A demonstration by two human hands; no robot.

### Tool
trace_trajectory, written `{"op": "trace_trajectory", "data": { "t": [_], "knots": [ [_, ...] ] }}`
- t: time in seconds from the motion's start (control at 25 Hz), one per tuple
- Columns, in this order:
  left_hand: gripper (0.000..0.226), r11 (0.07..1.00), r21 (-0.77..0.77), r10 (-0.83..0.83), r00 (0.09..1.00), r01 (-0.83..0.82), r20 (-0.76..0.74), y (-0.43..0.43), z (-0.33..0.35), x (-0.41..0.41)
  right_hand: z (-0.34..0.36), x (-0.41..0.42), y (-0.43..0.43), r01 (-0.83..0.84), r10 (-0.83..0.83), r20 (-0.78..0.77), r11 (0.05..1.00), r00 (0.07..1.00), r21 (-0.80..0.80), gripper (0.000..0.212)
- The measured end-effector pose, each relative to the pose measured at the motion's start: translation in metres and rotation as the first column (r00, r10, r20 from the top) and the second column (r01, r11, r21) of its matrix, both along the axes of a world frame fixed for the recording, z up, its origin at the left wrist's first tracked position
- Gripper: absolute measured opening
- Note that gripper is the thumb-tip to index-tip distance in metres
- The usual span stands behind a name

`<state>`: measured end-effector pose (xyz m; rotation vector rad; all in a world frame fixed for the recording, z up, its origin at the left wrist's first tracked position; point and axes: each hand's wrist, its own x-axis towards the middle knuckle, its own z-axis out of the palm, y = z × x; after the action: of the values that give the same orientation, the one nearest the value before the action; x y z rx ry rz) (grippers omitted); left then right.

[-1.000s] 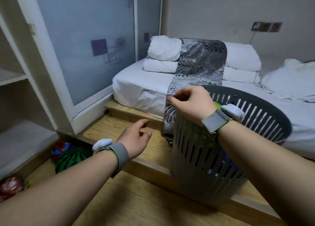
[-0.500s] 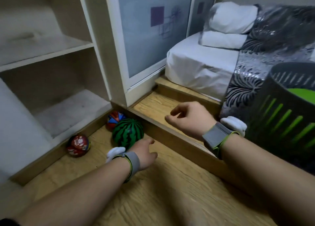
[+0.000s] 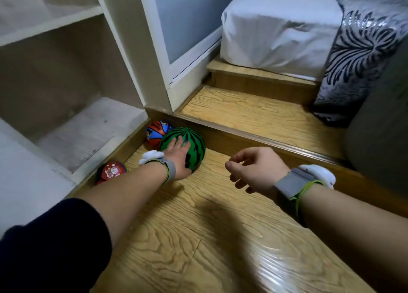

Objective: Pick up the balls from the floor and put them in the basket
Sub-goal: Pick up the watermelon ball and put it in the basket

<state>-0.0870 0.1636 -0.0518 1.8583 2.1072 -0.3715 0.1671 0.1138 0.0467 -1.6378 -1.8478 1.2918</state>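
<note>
The left hand (image 3: pixel 178 158) has dropped onto the watermelon ball (image 3: pixel 195 147), fingers spread flat, not yet closed. The right hand (image 3: pixel 256 169) hangs loose and empty nearby. The pickup looks to be starting.

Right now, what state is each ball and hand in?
watermelon ball, on floor beside the step
orange and blue ball, on floor, untouched
red ball, on floor, untouched
left hand, fingers straight, touching the watermelon ball
right hand, loosely curled, holding nothing

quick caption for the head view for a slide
Left hand on the watermelon ball by the step, orange-blue ball and red ball nearby, right hand hovering empty.
</note>
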Motion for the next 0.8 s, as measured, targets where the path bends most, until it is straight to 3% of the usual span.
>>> {"op": "trace_trajectory", "data": {
  "t": [0.16,0.28,0.36,0.44,0.56,0.64,0.8],
  "knots": [
    [0.092,0.999,0.054,-0.007,0.995,0.001,0.103,-0.009,-0.016,-0.008,0.002,-0.011,-0.009,0.062,-0.065,-0.040,0.996,0.997,-0.071,0.019],
    [0.061,0.923,0.386,-0.046,0.994,0.006,0.096,-0.034,-0.021,-0.008,0.000,-0.019,-0.012,0.054,-0.056,-0.024,0.993,0.998,-0.108,0.019],
    [0.064,0.872,0.486,-0.082,0.996,0.063,0.018,-0.042,-0.015,-0.004,-0.004,-0.023,-0.014,0.038,-0.041,-0.016,0.990,0.999,-0.136,0.019],
    [0.095,0.909,0.416,-0.016,0.999,0.030,-0.035,-0.043,-0.013,-0.002,-0.008,-0.023,-0.016,0.009,-0.012,-0.018,0.987,1.000,-0.161,0.019],
    [0.139,0.976,0.162,0.138,0.988,-0.147,0.066,-0.049,-0.026,0.002,-0.015,-0.018,-0.018,-0.027,0.025,-0.013,0.982,1.000,-0.186,0.019],
    [0.146,0.979,0.076,0.176,0.973,-0.189,0.149,-0.057,-0.042,0.011,-0.019,-0.009,-0.016,-0.039,0.038,-0.005,0.980,0.999,-0.197,0.020],
    [0.130,0.965,0.203,0.143,0.980,-0.169,0.138,-0.069,-0.049,0.036,-0.021,0.016,-0.010,-0.054,0.059,0.021,0.977,0.998,-0.206,0.022]
  ]
}}
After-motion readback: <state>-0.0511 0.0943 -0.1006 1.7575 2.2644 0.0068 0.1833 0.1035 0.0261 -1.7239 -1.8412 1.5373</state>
